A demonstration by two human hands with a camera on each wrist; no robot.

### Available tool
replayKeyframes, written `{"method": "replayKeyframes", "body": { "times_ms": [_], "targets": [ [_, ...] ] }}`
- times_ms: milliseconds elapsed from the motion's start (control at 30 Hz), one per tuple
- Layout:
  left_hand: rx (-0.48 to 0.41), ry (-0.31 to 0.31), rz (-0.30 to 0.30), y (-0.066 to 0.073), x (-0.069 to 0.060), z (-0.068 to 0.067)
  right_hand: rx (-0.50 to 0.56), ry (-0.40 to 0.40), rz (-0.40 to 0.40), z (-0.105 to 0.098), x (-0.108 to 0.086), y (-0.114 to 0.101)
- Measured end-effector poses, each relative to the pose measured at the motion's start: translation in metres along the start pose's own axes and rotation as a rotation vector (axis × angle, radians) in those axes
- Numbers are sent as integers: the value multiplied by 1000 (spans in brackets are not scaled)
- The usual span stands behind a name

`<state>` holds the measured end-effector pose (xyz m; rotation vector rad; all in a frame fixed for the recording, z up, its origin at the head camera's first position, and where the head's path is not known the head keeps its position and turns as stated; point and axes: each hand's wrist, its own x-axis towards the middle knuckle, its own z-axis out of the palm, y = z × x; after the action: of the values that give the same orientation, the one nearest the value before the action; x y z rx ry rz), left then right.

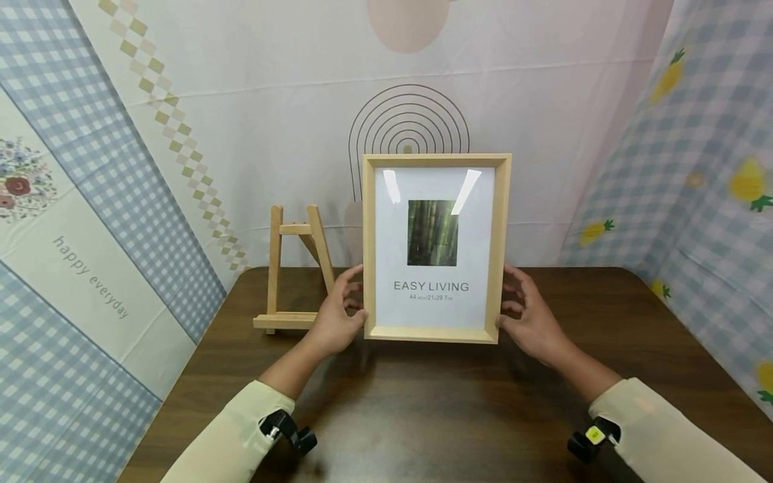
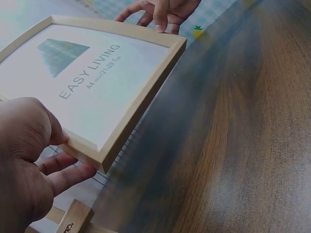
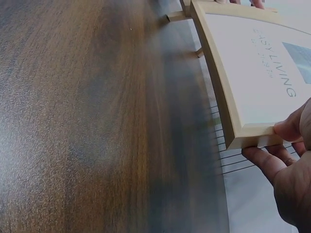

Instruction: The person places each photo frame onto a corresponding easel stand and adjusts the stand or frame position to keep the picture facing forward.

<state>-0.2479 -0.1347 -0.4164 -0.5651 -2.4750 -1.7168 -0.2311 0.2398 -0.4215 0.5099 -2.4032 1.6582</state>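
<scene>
A light wooden picture frame is held upright above the table, its glazed front facing me. Behind the glass is a white sheet with a green bamboo picture and the words "EASY LIVING". My left hand grips the lower left side, thumb on the front and fingers behind the edge. The lower right side is gripped by my right hand in the same way. Both wrist views show the frame's lower edge off the tabletop. Left of it stands a small wooden easel, partly hidden by my left hand.
The dark wooden table spreads below and toward me. A white patterned cloth hangs behind it, with a printed arch design. Checked cloths hang at both sides. Each cream sleeve has a black wrist camera mount.
</scene>
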Motion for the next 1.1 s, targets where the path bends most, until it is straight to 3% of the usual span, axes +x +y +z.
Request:
{"method": "replayKeyframes", "body": {
  "times_ms": [400,767,1100],
  "targets": [
    [-19,20,31,1,1,-3,12,6,-25,3,5,-1],
    [11,23,-11,2,5,-6,17,24,-67,7,10,-1],
    [-12,39,15,2,3,-10,39,27,-69,10,13,-2]
  ]
}}
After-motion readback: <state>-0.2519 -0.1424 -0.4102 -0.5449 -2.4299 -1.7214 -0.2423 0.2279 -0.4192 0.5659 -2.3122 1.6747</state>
